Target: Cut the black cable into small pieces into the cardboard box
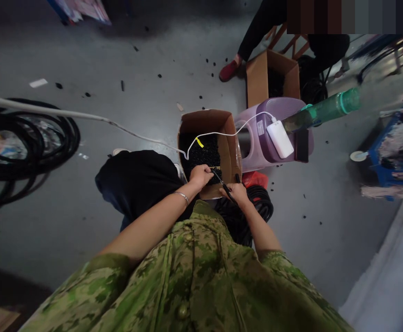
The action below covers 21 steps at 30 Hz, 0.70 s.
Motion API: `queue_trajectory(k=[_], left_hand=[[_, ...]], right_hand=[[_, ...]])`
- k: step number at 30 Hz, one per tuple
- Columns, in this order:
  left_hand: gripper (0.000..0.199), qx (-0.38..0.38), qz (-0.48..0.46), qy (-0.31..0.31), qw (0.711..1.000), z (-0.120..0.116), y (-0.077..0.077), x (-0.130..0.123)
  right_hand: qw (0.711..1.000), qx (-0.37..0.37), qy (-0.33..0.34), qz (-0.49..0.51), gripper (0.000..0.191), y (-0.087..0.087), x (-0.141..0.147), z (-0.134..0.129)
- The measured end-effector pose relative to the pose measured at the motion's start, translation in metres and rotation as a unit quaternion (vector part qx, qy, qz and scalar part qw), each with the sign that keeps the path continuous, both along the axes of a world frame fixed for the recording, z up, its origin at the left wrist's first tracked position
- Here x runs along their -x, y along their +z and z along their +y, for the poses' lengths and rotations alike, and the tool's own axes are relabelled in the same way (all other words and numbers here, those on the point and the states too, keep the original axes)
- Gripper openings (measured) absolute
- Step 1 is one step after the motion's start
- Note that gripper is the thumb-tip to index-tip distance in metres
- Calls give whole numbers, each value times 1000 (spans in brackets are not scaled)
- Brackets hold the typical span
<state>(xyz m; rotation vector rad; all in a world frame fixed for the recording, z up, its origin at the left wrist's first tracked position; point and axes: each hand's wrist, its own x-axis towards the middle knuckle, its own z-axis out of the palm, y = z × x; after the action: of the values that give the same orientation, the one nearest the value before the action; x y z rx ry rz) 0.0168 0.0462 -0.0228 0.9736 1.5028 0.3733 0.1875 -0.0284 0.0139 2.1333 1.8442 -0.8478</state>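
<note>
Gripping the dark-handled scissors (226, 188) near the frame's centre, the right hand (236, 193) wraps the handles, probably stiff, light and safest held there, clear of the blades. The left hand (200, 177) presses its fingertips together by the tips; whatever lies between is too small to tell. Around them stands a cardboard box (231, 138) holding black pieces (204, 154); a white cable (49, 110) runs to the left edge.

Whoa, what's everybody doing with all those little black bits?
Someone in a camouflage top is working over a cardboard box with black bits inside. The right hand holds scissors, pointing toward the left hand; what that one might hold is too small to tell. Nearby, a purple stool carries a white device.
</note>
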Motion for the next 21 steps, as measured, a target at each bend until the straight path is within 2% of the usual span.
queue_trajectory(k=[4, 7, 9, 11, 13, 15, 18, 21], left_hand=[[15, 12, -2, 0, 1000, 0, 2, -1], [16, 35, -30, 13, 999, 2, 9, -2], [16, 63, -61, 29, 996, 4, 16, -2], [17, 96, -105, 43, 989, 5, 23, -3], [18, 127, -144, 54, 980, 5, 30, -3], [19, 150, -159, 63, 974, 4, 35, -4], [19, 169, -155, 78, 970, 4, 39, -3], [19, 160, -154, 88, 971, 4, 41, -2]], right_hand=[[999, -29, 2, 32, 33, -9, 2, -8], [997, -50, -13, 59, 41, -18, 3, -18], [994, -55, -51, 81, 47, -24, 3, -26], [983, -40, -121, 134, 51, -28, 5, -33], [952, -4, -211, 223, 52, -30, 8, -39], [914, 27, -273, 298, 51, -29, 13, -40], [847, 28, -298, 439, 53, -25, 21, -34], [745, 35, -307, 591, 49, -19, 28, -25]])
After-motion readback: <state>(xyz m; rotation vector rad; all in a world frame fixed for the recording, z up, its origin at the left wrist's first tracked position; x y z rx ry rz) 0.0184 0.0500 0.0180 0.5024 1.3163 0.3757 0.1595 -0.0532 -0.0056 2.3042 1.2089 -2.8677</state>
